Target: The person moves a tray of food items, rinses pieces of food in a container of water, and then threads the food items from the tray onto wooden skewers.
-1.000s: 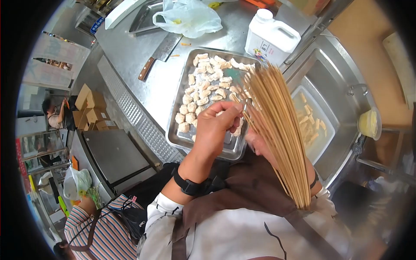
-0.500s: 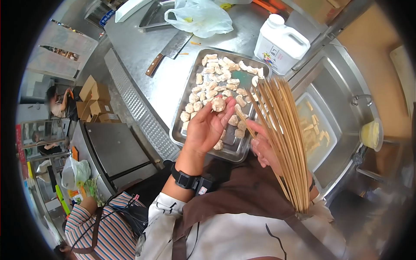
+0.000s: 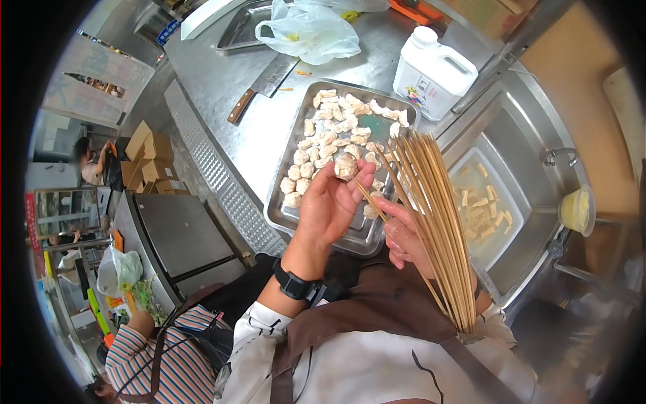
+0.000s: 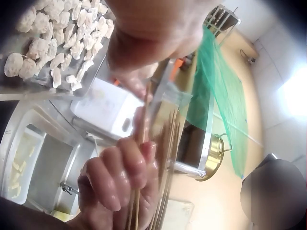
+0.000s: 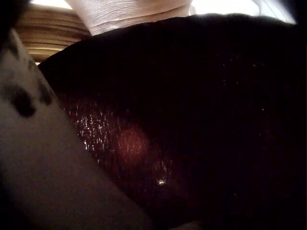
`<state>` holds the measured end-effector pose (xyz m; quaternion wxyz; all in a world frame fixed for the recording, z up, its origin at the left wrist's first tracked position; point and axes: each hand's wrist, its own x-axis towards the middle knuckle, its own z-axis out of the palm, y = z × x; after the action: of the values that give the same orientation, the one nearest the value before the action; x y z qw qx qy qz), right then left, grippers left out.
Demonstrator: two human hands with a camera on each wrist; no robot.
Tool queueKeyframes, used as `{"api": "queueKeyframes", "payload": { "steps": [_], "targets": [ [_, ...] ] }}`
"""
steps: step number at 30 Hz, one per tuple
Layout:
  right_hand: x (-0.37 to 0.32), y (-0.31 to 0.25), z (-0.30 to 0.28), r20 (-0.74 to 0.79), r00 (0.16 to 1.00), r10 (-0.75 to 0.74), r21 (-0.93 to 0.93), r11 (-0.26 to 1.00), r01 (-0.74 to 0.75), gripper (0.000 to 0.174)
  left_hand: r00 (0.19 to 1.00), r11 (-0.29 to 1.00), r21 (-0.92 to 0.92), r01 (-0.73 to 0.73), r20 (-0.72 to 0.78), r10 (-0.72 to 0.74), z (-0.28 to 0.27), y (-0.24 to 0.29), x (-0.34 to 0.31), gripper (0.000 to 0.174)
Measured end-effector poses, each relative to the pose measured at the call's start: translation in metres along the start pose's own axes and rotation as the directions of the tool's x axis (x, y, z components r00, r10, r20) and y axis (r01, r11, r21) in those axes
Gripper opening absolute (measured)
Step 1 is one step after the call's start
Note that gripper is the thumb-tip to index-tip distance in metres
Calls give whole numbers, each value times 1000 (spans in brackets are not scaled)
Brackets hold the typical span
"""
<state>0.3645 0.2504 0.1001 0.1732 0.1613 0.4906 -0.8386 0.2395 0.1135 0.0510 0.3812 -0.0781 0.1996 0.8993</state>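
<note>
The left hand (image 3: 330, 209) holds a pale floured ball (image 3: 346, 166) between thumb and fingers; the right hand (image 3: 407, 239) grips a skewer (image 3: 369, 196) that meets it from five o'clock, a skewer bundle (image 3: 441, 232) alongside. This looks like threading; next probably calls for a straight, steady push. At twelve, a tray (image 3: 367, 242) stands on the steel counter (image 3: 202, 74), cleaver (image 3: 272, 75) at eleven, jug (image 3: 431, 77) at one, sink (image 3: 498, 108) at three, cardboard boxes (image 3: 153, 165) towards nine

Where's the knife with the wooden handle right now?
In the head view, the knife lies upper left of centre on the metal table, left of the tray and just below the plastic bag.
</note>
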Motion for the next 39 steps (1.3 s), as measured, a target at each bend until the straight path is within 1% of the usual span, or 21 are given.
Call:
{"api": "queueKeyframes", "payload": {
  "steps": [3, 5, 8, 11, 14, 20, 27, 29, 32, 35, 36, 38, 39],
  "targets": [
    [-2, -1, 0, -2, 999, -34, -19, 999, 34, 46, 1000, 999, -35, 1, -11, -2, 5, -4, 1, 43],
    [-3, -2, -1, -4, 1000, -30, -8, 1000, 30, 46, 999, 999, -50, -2, -36, 1, 6, -5, 2, 44],
    [-3, 0, -3, -10, 999, -31, -2, 1000, 31, 46, 995, 1000, 5, 3, -96, -2, 9, -6, 3, 41],
    [-3, 6, -6, -12, 999, -47, -4, 999, 47, 46, 990, 994, 110, -7, -142, 23, 10, -9, 4, 44],
    [-2, 7, -6, -7, 998, -61, 2, 998, 61, 45, 997, 997, 78, -7, -81, 13, 6, -14, 5, 44],
    [-1, 8, -7, -24, 997, -72, 20, 997, 73, 46, 992, 996, 86, -8, -121, 18, 5, -19, 8, 39],
    [3, 9, -10, -77, 996, -35, 47, 998, 39, 44, 998, 994, 89, -63, 23, 61, 2, -27, 8, 29],
    [5, 9, -10, -79, 995, -57, 67, 996, 62, 43, 997, 994, 95, -62, 51, 57, 6, -29, 7, 27],
    [8, 14, -11, -107, 989, -98, 88, 990, 107, 43, 999, 993, 112, -49, 27, 47, 6, -33, 5, 26],
    [13, 11, -10, -137, 985, -104, 98, 988, 118, 40, 998, 984, 168, -56, 48, 49, 9, -35, 2, 26],
    [15, 8, -8, -144, 984, -100, 101, 988, 115, 38, 998, 983, 183, -29, 67, 17, 8, -35, 1, 26],
    [17, 6, -4, -163, 980, -112, 9, 993, 115, 41, 993, 977, 213, 25, 104, -48, 4, -36, -2, 27],
    [17, 4, -2, -173, 978, -119, -36, 993, 114, 43, 994, 978, 201, 59, 73, -75, 8, -35, -4, 27]
  ]
}}
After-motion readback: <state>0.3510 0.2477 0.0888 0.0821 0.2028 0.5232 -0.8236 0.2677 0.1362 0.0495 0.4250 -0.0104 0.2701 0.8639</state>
